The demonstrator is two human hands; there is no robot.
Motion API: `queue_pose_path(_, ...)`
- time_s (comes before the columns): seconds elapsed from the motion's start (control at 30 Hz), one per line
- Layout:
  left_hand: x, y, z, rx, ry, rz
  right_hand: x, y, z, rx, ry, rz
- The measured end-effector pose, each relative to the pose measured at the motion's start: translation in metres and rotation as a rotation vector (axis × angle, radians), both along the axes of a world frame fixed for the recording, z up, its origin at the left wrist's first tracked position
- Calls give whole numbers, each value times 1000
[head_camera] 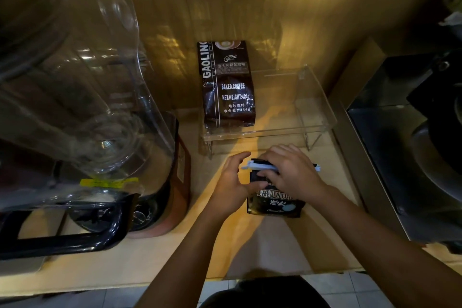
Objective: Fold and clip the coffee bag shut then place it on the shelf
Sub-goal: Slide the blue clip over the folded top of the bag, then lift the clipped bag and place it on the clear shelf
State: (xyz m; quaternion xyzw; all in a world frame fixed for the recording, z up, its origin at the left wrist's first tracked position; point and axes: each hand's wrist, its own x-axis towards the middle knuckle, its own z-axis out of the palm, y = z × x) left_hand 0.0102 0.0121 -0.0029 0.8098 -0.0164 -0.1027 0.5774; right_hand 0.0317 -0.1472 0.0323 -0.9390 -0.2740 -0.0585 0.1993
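Observation:
A small dark coffee bag with white print stands on the wooden counter in front of me. A long white clip lies across its folded top, its ends sticking out on both sides. My left hand holds the bag's left side near the top, thumb on its front. My right hand presses down over the clip and the fold. Behind the bag stands a clear acrylic shelf, low on wire legs. A bigger dark coffee bag labelled BAKED COFFEE stands on the shelf's left part.
A blender with a large clear jug and black handle fills the left side. A dark metal appliance stands at the right. A golden wall closes the back. The shelf's right part holds nothing. Floor tiles show below the counter's front edge.

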Motion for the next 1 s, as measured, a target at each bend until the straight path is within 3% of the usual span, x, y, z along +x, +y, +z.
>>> queue_pose_path(0.17, -1, 1, -6, -218, 206, -128, 3, -13, 8, 137, 121, -41)
queue_pose_path(0.33, 4, 5, -12, -223, 305, -86, -8, -44, 5, 617, 388, -302)
queue_pose_path(0.47, 3, 5, -21, -222, 304, -162, -26, -57, -17, 960, 577, -350)
queue_pose_path(0.63, -4, 1, -33, -200, 365, -160, -45, -61, -52, 998, 930, -218)
queue_pose_path(0.73, -10, -7, -41, -162, 377, -203, -48, -51, -68, 975, 939, -151)
queue_pose_path(1.0, -20, -21, -55, -213, 375, -82, -40, -52, -79, 930, 952, -290)
